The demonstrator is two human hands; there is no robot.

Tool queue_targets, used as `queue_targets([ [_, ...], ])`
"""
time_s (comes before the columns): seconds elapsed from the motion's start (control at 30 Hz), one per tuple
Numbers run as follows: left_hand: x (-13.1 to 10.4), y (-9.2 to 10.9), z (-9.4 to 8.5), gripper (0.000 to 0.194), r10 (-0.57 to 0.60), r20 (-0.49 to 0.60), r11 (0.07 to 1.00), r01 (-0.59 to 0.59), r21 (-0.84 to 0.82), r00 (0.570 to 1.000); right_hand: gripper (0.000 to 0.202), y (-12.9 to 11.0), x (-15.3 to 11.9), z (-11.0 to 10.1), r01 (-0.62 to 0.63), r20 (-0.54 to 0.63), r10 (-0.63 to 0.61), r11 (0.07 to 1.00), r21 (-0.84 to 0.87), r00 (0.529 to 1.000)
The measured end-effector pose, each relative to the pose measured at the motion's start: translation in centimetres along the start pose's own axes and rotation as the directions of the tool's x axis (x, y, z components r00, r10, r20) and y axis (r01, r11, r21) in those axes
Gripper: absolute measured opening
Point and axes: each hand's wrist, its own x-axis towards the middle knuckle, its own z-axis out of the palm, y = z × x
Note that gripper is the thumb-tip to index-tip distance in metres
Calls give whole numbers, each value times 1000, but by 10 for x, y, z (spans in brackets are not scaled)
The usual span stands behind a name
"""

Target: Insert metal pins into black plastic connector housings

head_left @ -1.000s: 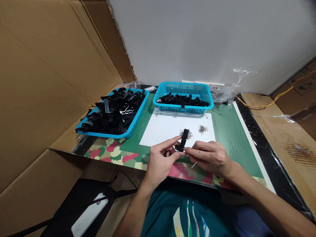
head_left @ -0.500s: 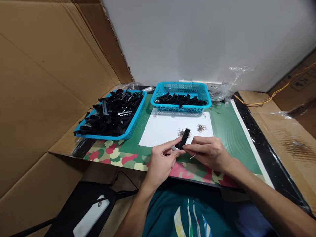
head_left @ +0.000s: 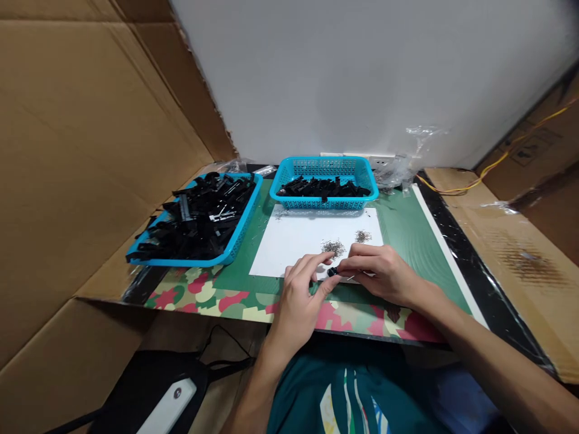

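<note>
My left hand (head_left: 301, 295) has its thumb and fingers bent around a small black plastic part (head_left: 333, 271), over the near edge of the white paper (head_left: 289, 241). Most of that part is hidden by the fingers. Just right of it, my right hand (head_left: 382, 271) is closed in a pinch, its fingertips touching the part. A thin, light metal tool (head_left: 350, 278) sticks out below those fingers; its kind does not show. Beyond my left fingertips lies a pile of tiny metallic bits (head_left: 333, 248), with a smaller pile (head_left: 362, 235) to its right.
A blue basket (head_left: 235, 244) heaped with black plastic parts stands at left. Another blue basket (head_left: 323, 204) with similar parts stands behind the paper. Cardboard walls (head_left: 99, 120) flank the table, and clear plastic bags (head_left: 393, 172) lie by the wall socket.
The black part, earlier raised upright between my hands, is now lowered and turned, mostly behind my fingers. My left fingers have moved forward over it. The view has shifted slightly.
</note>
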Motion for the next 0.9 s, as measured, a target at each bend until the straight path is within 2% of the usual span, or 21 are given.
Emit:
queue_targets([
  [0.13, 1, -3, 4, 12, 67, -56, 987, -58, 148, 996, 11, 1, 4, -4, -109, 68, 103, 990, 92, 992],
  [0.2, 1, -5, 6, 11, 80, -77, 985, -67, 160, 994, 9, -1, 7, -8, -148, 87, 140, 984, 103, 986],
  [0.3, 1, -7, 8, 15, 92, -92, 982, -75, 173, 992, 17, -2, 9, -12, -173, 82, 168, 983, 62, 982],
  [0.4, -1, -8, 10, 17, 124, -88, 967, -101, 232, 988, 28, 2, 8, -14, -132, 52, 130, 991, 31, 990],
  [0.53, -3, -7, 14, 17, 161, -85, 946, -130, 296, 983, 26, 6, 8, -8, -116, -98, 120, 992, 46, 988],
  [0.63, -4, -6, 17, 15, 182, -69, 933, -150, 327, 981, 12, 0, 12, 0, -242, -209, 301, 932, 269, 930],
  [0.73, -6, -5, 19, 15, 203, -68, 920, -167, 355, 977, 19, -9, 16, 10, -363, -190, 513, 780, 510, 837],
  [0.8, -7, -5, 19, 14, 205, -69, 916, -166, 366, 976, 24, -13, 17, 15, -389, -164, 561, 727, 566, 811],
  [0.9, -7, -3, 19, 14, 193, -59, 919, -160, 360, 979, 22, -16, 17, 18, -397, -166, 559, 740, 543, 813],
])
